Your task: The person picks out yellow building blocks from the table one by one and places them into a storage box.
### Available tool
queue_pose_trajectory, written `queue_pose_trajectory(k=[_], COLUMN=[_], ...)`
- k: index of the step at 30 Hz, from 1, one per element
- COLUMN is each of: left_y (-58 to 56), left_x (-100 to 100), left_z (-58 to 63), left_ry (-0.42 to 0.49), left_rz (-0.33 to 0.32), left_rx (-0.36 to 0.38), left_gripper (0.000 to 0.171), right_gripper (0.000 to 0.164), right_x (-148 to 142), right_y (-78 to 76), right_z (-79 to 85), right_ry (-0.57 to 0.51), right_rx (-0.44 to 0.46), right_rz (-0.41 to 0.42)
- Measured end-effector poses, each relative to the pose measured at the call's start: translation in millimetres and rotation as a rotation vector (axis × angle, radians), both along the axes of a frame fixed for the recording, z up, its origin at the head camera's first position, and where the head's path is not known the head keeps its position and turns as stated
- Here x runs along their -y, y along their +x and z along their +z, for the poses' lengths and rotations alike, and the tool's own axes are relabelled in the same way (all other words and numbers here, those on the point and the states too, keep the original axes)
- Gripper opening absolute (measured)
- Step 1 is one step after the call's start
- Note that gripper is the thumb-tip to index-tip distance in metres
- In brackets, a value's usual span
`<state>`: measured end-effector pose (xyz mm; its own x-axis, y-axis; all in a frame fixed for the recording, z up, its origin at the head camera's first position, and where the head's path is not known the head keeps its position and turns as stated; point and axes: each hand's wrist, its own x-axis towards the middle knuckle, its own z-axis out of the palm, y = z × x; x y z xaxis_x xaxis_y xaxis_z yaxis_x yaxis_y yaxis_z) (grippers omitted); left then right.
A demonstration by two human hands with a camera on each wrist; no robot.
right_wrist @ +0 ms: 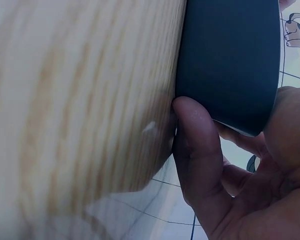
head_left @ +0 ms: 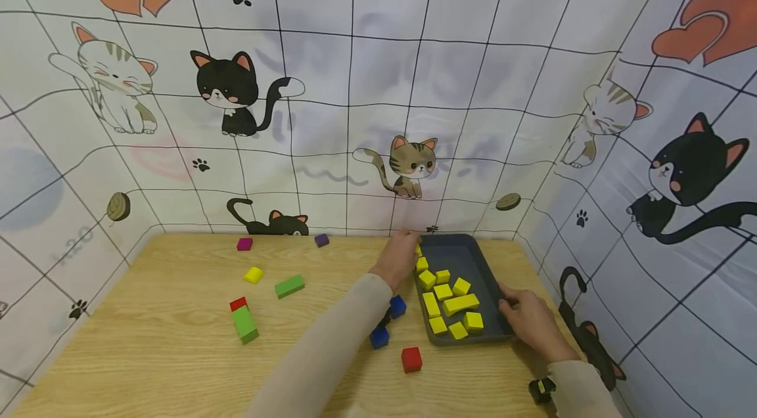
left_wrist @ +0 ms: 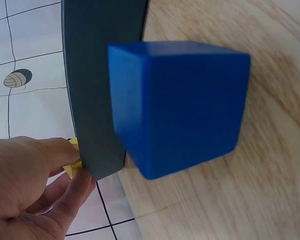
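Observation:
A dark grey tray [head_left: 458, 257] lies at the right of the table with several yellow blocks [head_left: 461, 303] inside, mostly toward its left and near parts. At the tray's far left corner, my left hand [head_left: 397, 260] pinches a yellow block [left_wrist: 71, 170] between thumb and fingers, which partly cover it. My right hand [head_left: 532, 322] grips the tray's right side near the front corner; one digit sits low at the tray's outer wall in the right wrist view. Close to the left forearm are blue blocks [head_left: 398, 306], one large in the left wrist view.
A red block [head_left: 411, 359] lies before the tray. Farther left are green blocks [head_left: 290, 286], a small red block [head_left: 238, 303], a yellow block [head_left: 253, 275], a magenta block [head_left: 244, 244] and a purple block [head_left: 322, 240]. Cat-patterned cloth [head_left: 319, 76] stands behind the table.

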<state>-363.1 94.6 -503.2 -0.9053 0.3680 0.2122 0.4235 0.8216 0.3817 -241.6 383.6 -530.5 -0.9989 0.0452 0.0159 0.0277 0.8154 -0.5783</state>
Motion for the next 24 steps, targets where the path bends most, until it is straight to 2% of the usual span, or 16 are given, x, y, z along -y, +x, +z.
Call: queue_pose_trajectory(k=[10,15,20,24], left_y=[3.1,5.3,8.1,10.7], left_x=[3,6,18,35], left_z=[3.8,5.0,6.5,9.2], left_ry=[-0.039,-0.043,-0.037,-0.051], left_rz=[0.004,-0.015,-0.038,-0.027], left_rx=[-0.002,-0.005,-0.046,-0.083], left_gripper=[0.036,0.036,0.037,0.042], right_gripper=[0.051,0.052,0.053,0.053], right_x=[1,1,2,3], right_y=[0.5,1.3,1.2,1.9], right_z=[1.5,2.0,2.4,2.1], right_ry=[-0.002,0.000,0.005,0.007], right_rx=[-0.003,0.003,0.007,0.014], right_rz=[0.007,0.001,-0.002,-0.002])
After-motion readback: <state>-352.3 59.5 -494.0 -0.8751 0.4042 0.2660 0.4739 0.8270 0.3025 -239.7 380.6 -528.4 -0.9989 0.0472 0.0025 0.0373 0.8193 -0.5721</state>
